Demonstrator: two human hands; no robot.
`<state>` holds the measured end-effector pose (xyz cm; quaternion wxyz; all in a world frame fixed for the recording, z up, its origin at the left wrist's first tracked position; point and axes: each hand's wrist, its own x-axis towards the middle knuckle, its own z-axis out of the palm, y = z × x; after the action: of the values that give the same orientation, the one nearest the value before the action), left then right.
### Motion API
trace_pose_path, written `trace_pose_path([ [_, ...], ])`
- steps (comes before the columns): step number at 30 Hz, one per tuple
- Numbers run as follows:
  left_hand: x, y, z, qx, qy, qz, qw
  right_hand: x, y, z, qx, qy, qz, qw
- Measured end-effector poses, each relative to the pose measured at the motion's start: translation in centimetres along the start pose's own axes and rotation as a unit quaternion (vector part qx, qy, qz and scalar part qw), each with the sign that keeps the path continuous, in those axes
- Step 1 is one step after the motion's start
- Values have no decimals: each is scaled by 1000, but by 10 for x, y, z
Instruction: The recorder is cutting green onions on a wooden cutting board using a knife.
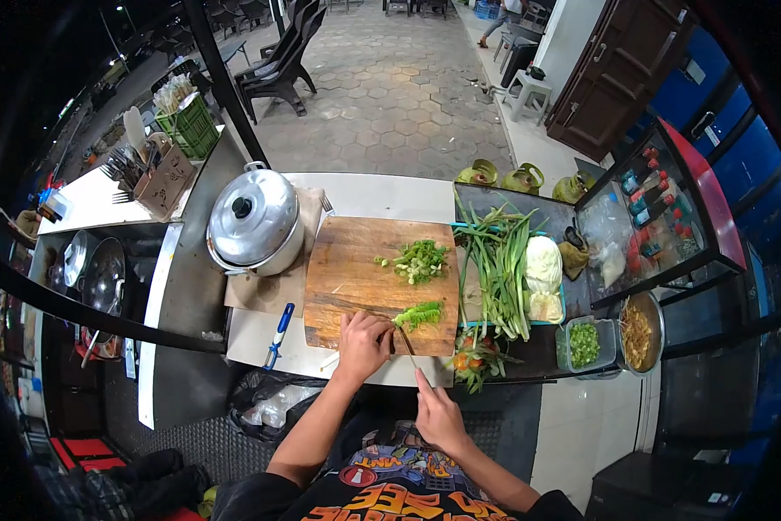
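Note:
On a wooden cutting board (364, 260), my left hand (366, 342) is closed around the end of green onion stalks near the lower edge. My right hand (439, 413) grips a kitchen knife (406, 340), its blade beside my left fingertips at the stalks. Sliced green onion (423, 314) lies just right of the blade, and a looser pile of chopped green onion (420, 262) sits farther up the board. A blue-and-white peeler (280, 337) rests on the white counter left of the board.
A lidded aluminium pot (253, 221) stands at left. On the right, a blue tray (563, 303) holds long green onions (504, 273) and cabbage (543, 264). Beyond are a plastic tub of chopped greens (584, 345), a metal bowl (657, 332) and a glass display case (664, 208).

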<state>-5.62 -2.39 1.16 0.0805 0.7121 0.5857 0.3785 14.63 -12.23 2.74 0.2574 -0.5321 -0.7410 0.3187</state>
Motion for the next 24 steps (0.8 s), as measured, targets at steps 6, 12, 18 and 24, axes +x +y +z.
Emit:
trace_pose_path([
  [6, -10, -8, 11, -69, 29, -38, 996, 2, -3, -13, 52, 10, -14, 999],
  [12, -4, -10, 4, -31, -10, -29, 999, 44, -10, 5, 11, -44, 45, 998],
  [18, -2, -6, -4, 7, -18, -9, 1000, 53, -6, 21, -28, -8, 13, 999],
  [24, -2, -3, -7, -5, -18, -17, 1000, -10, 1, 0, -4, -17, 2, 1000],
])
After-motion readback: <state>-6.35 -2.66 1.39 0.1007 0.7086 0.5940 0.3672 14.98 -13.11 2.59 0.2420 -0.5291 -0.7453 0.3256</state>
